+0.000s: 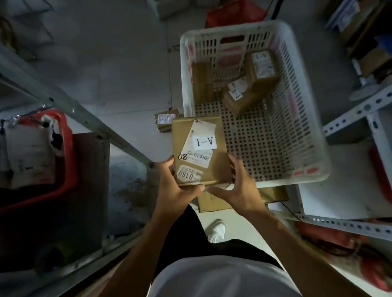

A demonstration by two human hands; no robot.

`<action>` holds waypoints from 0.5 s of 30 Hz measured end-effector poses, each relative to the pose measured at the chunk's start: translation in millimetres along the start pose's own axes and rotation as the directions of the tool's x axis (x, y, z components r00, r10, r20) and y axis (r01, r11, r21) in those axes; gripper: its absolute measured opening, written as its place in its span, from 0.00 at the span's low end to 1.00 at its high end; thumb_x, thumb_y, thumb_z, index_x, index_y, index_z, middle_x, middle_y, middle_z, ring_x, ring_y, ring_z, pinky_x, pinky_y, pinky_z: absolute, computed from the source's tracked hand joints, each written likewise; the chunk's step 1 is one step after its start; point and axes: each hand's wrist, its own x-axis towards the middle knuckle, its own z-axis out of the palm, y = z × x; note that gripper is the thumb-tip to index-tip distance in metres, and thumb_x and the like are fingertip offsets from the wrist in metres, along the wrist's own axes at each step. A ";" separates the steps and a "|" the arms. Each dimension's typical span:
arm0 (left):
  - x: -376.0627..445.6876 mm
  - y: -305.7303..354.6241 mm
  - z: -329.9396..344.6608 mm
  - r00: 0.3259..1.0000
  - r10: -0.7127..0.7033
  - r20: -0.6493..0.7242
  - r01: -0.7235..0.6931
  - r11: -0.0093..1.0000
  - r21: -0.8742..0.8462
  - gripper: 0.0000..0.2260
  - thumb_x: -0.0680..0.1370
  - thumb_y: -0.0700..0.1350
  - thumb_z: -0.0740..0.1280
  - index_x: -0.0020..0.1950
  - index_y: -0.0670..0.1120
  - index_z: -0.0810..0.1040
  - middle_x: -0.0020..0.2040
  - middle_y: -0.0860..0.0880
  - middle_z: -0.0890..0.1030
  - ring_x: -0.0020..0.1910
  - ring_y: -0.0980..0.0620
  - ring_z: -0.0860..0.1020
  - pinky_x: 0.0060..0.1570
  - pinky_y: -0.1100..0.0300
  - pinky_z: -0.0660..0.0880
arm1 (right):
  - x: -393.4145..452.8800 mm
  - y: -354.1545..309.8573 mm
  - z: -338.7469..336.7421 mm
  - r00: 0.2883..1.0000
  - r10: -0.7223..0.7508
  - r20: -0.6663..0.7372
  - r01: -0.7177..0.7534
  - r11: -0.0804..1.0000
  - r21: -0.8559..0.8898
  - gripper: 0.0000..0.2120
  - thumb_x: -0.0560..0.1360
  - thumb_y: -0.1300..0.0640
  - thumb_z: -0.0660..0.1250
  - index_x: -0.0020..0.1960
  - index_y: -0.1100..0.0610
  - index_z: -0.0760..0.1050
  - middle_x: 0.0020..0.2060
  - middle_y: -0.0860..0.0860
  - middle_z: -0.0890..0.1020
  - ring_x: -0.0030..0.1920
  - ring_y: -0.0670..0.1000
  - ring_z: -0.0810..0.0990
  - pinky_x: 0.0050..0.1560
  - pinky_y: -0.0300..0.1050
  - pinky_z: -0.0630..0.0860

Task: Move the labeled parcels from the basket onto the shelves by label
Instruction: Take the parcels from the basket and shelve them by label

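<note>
Both my hands hold a brown cardboard parcel [199, 148] with a white "A-1" label, above the floor just left of the white plastic basket [305, 105]. My left hand [172, 188] grips its near left corner. My right hand [238, 187] grips its near right edge, fingers curled round it. Inside the basket lie two more "A-1" parcels, one [262, 68] at the far right and one [240, 96] leaning against it. A third brown parcel [202, 81] stands at the far left wall, its label hidden.
A grey metal shelf frame [68, 105] runs diagonally on the left, with a red crate [63, 160] behind it. White perforated shelving [362, 110] stands at the right. A small parcel [165, 120] and a flat box [218, 203] lie on the floor by the basket.
</note>
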 end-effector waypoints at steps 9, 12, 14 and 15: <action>65.8 21.0 -28.2 0.998 -0.043 0.053 0.019 0.921 0.390 0.47 0.69 0.57 0.75 0.79 0.53 0.51 0.72 0.42 0.66 0.68 0.46 0.72 0.62 0.45 0.77 | 12.6 -5.8 15.6 1.000 0.013 -0.004 -0.013 0.998 -0.064 0.40 0.73 0.51 0.76 0.79 0.56 0.60 0.63 0.48 0.69 0.59 0.43 0.69 0.59 0.35 0.68; 112.3 39.6 -34.2 0.984 0.012 0.177 -0.107 0.835 0.540 0.48 0.68 0.52 0.79 0.80 0.49 0.53 0.77 0.42 0.57 0.74 0.43 0.63 0.69 0.48 0.70 | 13.4 -4.0 17.6 0.998 0.062 0.007 -0.062 0.995 -0.072 0.40 0.73 0.49 0.76 0.79 0.52 0.60 0.63 0.49 0.70 0.62 0.47 0.71 0.64 0.42 0.71; 135.9 48.5 -37.6 0.960 0.014 0.280 -0.191 0.761 0.620 0.44 0.64 0.56 0.81 0.75 0.49 0.64 0.73 0.44 0.64 0.70 0.44 0.68 0.67 0.47 0.73 | 12.5 -3.6 19.0 0.994 0.110 0.016 -0.107 0.988 -0.108 0.43 0.70 0.40 0.75 0.79 0.48 0.59 0.66 0.52 0.72 0.64 0.52 0.74 0.66 0.49 0.73; 141.5 52.7 -38.5 0.947 -0.003 0.320 -0.211 0.744 0.634 0.42 0.62 0.56 0.81 0.71 0.47 0.67 0.69 0.46 0.70 0.66 0.47 0.72 0.62 0.51 0.75 | 9.8 -3.4 21.6 0.990 0.136 0.029 -0.131 0.984 -0.119 0.46 0.66 0.36 0.75 0.78 0.46 0.60 0.67 0.51 0.73 0.65 0.52 0.74 0.66 0.51 0.74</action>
